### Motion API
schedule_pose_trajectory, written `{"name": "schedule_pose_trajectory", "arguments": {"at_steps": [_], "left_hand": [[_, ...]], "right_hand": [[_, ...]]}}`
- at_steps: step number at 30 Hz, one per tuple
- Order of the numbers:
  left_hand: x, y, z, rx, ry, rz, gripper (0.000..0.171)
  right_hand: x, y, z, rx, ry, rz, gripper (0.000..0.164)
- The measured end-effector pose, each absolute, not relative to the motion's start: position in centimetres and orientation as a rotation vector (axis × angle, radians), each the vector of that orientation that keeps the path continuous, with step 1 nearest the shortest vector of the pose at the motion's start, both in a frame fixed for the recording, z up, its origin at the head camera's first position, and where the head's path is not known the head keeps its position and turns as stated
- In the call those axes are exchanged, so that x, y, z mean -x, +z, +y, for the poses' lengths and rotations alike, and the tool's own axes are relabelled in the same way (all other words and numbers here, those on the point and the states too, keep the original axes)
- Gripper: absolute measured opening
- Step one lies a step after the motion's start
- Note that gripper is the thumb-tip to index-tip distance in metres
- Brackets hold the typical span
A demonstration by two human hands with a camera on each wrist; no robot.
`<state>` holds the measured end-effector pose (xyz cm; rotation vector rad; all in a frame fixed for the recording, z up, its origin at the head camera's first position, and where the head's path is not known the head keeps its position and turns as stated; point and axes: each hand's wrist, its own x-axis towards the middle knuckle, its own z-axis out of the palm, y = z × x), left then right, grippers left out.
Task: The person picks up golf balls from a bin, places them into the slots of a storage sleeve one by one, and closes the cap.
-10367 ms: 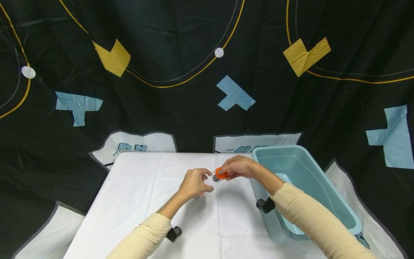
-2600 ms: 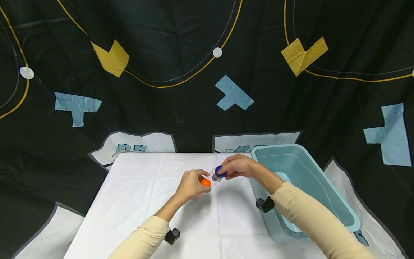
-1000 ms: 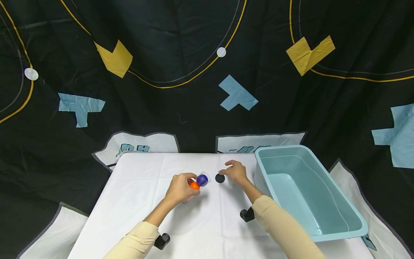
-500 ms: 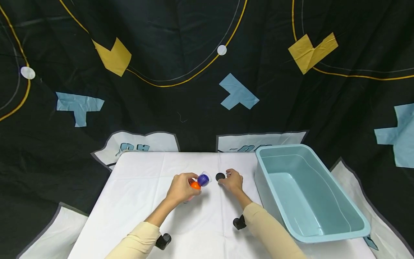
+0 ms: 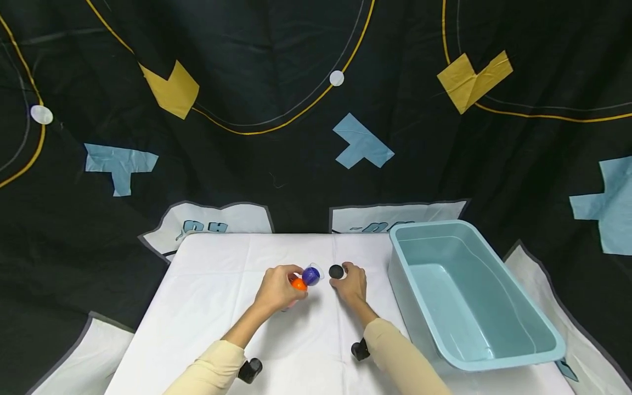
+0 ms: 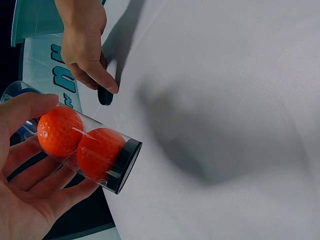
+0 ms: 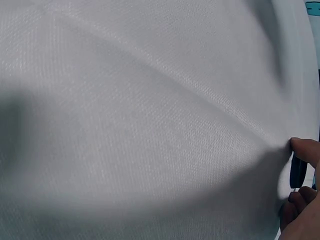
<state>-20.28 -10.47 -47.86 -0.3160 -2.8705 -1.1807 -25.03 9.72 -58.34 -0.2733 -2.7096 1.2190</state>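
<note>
My left hand (image 5: 276, 289) grips a clear plastic tube (image 6: 71, 106), held tilted above the table. Inside it, two orange dimpled golf balls (image 6: 61, 131) sit toward the end with a black cap (image 6: 125, 165). A blue golf ball (image 5: 311, 276) lies nearer the other end, which has no cap on it and points to the right hand. My right hand (image 5: 353, 284) pinches a loose black cap (image 5: 336, 272) between thumb and fingers, just apart from the tube's mouth. In the right wrist view, that cap (image 7: 298, 172) shows edge-on between thumb and fingers.
A pale blue-green plastic bin (image 5: 412, 299) stands on the right side of the white-covered table (image 5: 212, 307). Black cloth (image 5: 276, 181) hangs behind the table. A black wrist camera (image 5: 250, 370) sits by the left sleeve, another black camera (image 5: 360, 349) by the right.
Earlier, the right hand held an orange ball, later a blue one, at the tube's mouth; the blue ball is now inside. Over the last second, the right hand, with the loose cap, has turned and moved nearer me.
</note>
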Motion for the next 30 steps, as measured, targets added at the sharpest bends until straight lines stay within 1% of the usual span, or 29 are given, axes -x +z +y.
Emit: {"name": "schedule_pose_trajectory", "arguments": {"at_steps": [4, 14, 23, 30], "left_hand": [[20.3, -47.9, -10.5, 0.332, -1.187, -2.859, 0.037], [20.2, -47.9, -10.6, 0.332, -1.187, -2.860, 0.037], [20.1, -47.7, -10.6, 0.329, -1.174, -2.849, 0.037], [19.9, -48.3, -10.6, 0.320, -1.193, -2.853, 0.037]], "right_hand": [[25.0, -58.4, 9.8, 0.253, 1.197, -2.708, 0.057], [25.6, -59.0, 9.8, 0.223, 1.171, -2.704, 0.048], [25.4, -58.2, 9.7, 0.230, 1.162, -2.712, 0.044], [25.3, -57.2, 10.2, 0.221, 1.142, -2.780, 0.041]]}}
